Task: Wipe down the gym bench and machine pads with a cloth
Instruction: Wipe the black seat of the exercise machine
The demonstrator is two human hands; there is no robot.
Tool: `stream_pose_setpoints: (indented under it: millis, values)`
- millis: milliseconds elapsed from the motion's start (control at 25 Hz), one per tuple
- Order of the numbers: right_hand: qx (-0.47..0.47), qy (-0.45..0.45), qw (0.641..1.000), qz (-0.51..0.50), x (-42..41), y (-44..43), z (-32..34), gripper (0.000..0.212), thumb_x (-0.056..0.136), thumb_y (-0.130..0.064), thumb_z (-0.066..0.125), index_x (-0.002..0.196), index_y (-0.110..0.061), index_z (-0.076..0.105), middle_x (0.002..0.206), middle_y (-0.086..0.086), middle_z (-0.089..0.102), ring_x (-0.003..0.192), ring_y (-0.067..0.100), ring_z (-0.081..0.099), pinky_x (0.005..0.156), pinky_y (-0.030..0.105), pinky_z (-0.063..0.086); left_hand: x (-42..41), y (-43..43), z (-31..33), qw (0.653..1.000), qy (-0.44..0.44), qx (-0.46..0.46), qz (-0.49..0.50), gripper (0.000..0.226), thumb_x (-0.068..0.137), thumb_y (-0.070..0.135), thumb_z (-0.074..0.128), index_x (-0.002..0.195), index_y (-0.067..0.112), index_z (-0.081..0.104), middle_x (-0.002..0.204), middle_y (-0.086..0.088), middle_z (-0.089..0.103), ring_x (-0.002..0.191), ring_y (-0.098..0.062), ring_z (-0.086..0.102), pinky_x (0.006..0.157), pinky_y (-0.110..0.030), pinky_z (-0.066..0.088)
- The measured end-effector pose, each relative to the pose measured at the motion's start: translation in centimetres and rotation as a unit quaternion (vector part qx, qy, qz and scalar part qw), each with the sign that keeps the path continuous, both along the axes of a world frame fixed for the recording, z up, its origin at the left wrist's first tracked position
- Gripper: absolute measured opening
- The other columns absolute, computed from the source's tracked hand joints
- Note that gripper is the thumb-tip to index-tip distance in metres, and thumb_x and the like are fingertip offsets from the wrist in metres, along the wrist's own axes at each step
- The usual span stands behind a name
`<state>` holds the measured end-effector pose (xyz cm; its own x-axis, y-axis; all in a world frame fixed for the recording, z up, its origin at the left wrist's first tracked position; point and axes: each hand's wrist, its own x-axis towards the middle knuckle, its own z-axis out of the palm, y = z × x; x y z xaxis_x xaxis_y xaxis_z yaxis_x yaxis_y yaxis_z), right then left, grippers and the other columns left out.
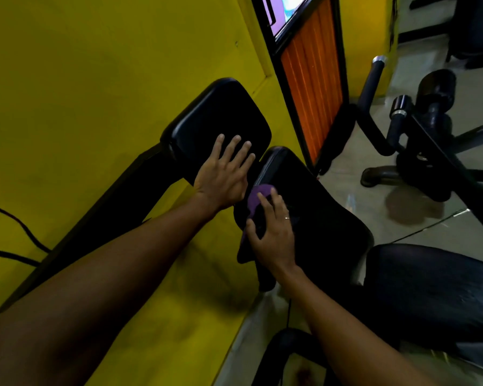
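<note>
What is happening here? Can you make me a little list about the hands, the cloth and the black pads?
left hand: lies flat on the upper pad, fingers straight
right hand: grips the purple cloth
cloth place: against the left edge of the lower pad
pads: black, side by side
wall: yellow, behind the pads

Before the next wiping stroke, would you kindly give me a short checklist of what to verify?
1. Cloth in right hand: ok, held against the right pad.
2. Left hand bracing: ok, flat on the left pad.
3. Right pad ahead of the cloth free of objects: ok.
4. Cloth damp and clean: cannot tell.
5. Seat already wiped: cannot tell.
</note>
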<state>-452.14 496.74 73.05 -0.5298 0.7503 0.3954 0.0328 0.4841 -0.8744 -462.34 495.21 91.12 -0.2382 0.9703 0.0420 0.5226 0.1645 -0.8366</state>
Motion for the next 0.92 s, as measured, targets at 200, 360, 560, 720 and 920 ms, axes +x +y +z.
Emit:
stream_pose_setpoints:
  millis: [200,360,560,720,920]
  values:
    - [-0.265,-0.016,0.962,-0.066,0.9,2.0,-1.6,0.065,0.091,-0.05,0.045,0.151,-0.024,0.041,0.161,0.002,0.034,0.146,0.028,0.035,0.113,0.046,0.038,0.6,-0.8,0.7,0.999,-0.019,-0.039,0.007,0.062,0.104,0.046,0.023,0.158,0.017,0.025,0.167,-0.009,0.016,0.154,-0.033,0.009,0.124,-0.056,0.003]
    - [-0.335,-0.013,0.942,-0.021,-0.1,2.2,1.6,0.094,0.076,-0.057,0.055,0.156,-0.015,0.031,0.164,0.011,0.022,0.151,0.032,0.023,0.122,0.048,0.026,-0.1,-1.0,0.7,0.997,0.012,-0.069,-0.029,0.064,0.103,0.047,0.013,0.16,0.018,0.017,0.167,-0.011,0.012,0.154,-0.037,0.007,0.123,-0.059,0.003]
    - [-0.04,-0.062,0.993,0.09,-0.1,0.2,1.9,0.114,0.079,-0.041,0.084,0.163,-0.025,0.009,0.17,0.001,-0.008,0.157,0.028,-0.008,0.121,0.044,0.012,-0.6,-0.8,0.1,0.997,0.029,-0.069,-0.036,0.065,0.102,0.047,0.006,0.16,0.019,0.015,0.168,-0.011,0.01,0.154,-0.038,0.006,0.122,-0.061,0.003]
    - [-0.008,-0.059,0.998,0.032,0.8,-0.3,-1.6,0.114,0.074,-0.035,0.09,0.161,-0.02,0.018,0.17,0.009,0.007,0.156,0.033,0.007,0.124,0.045,0.015,-0.4,-0.8,0.0,0.997,0.026,-0.062,-0.04,0.064,0.102,0.047,0.008,0.16,0.021,0.017,0.167,-0.01,0.011,0.154,-0.037,0.007,0.122,-0.06,0.004]
    - [-0.065,-0.075,0.995,0.026,2.5,-0.9,-5.3,0.119,0.068,-0.033,0.094,0.159,-0.02,0.019,0.167,0.012,0.013,0.154,0.035,0.014,0.118,0.061,0.033,-0.2,-0.9,0.1,0.998,0.021,-0.053,-0.036,0.064,0.101,0.045,0.01,0.159,0.021,0.02,0.167,-0.01,0.013,0.154,-0.037,0.009,0.122,-0.06,0.007]
